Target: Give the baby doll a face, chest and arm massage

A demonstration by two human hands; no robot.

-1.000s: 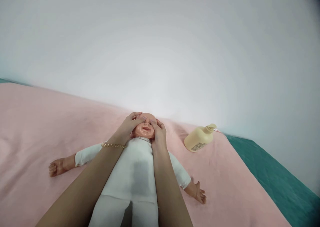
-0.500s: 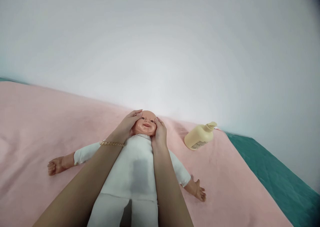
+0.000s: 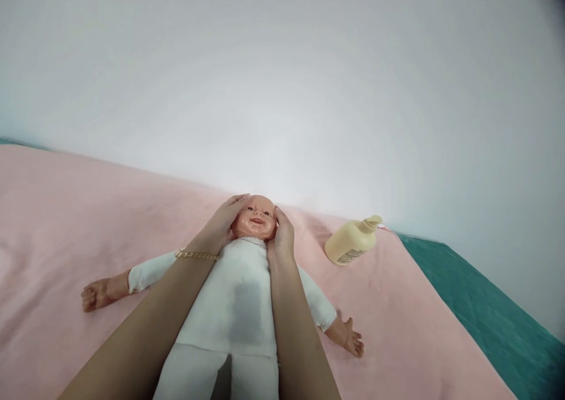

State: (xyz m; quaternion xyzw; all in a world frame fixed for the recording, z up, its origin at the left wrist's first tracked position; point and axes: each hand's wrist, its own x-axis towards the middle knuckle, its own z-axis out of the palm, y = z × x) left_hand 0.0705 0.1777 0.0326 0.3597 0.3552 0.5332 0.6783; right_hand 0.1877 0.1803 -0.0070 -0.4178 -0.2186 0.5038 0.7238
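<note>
- Here's the pink blanket (image 3: 406,312), softly creased toward its left side, spread across a green surface (image 3: 479,297).
- And look, that green shows past the blanket's right edge, plus a sliver at the far left corner!
- Centre stage, a doll (image 3: 220,312) lies face up, arms flung wide, head up by the far edge.
- Over near the far right corner, a yellow pump bottle (image 3: 351,244) stands on the blanket.

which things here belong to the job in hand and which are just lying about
In use:
- doll, lying face up
- left hand and right hand, against its head
- pink cloth, under it

Seemingly just there:
- yellow pump bottle, untouched
- green sheet, showing past the cloth's edge
</note>
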